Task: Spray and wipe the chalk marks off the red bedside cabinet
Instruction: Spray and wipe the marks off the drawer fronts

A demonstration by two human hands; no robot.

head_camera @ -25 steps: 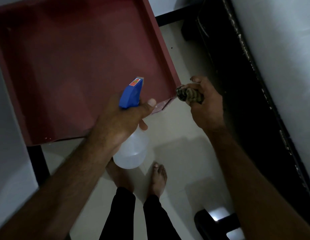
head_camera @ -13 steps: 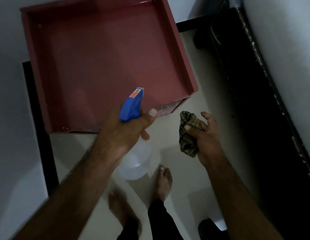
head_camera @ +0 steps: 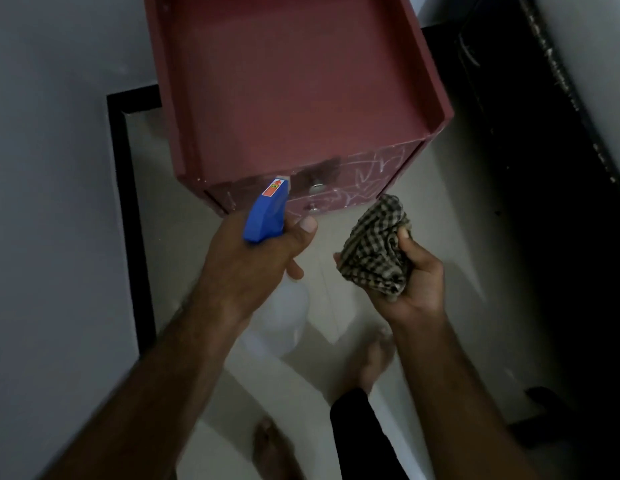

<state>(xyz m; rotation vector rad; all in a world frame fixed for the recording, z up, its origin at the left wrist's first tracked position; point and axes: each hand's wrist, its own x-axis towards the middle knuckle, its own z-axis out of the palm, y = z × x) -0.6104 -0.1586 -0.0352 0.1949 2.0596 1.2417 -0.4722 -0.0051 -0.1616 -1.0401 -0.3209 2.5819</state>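
Observation:
The red bedside cabinet (head_camera: 294, 88) stands ahead of me, seen from above, with a raised rim around its top. White chalk marks (head_camera: 374, 174) cover its front drawer face around two small metal knobs. My left hand (head_camera: 253, 258) grips a spray bottle (head_camera: 267, 213) with a blue trigger head and a clear body, its nozzle close to the drawer front. My right hand (head_camera: 419, 275) holds a bunched checkered cloth (head_camera: 374, 247) just below and to the right of the cabinet's front, apart from it.
A grey wall (head_camera: 59, 168) with a black skirting strip (head_camera: 128, 209) runs along the left. A dark bed frame (head_camera: 530, 168) with a pale mattress lies to the right. My bare feet (head_camera: 374, 358) stand on the pale tiled floor below the cabinet.
The view has pulled back, so the chalked drawer front now shows. My right hand with the cloth dropped from the cabinet's corner and opened it out; the bottle stayed aimed at the cabinet.

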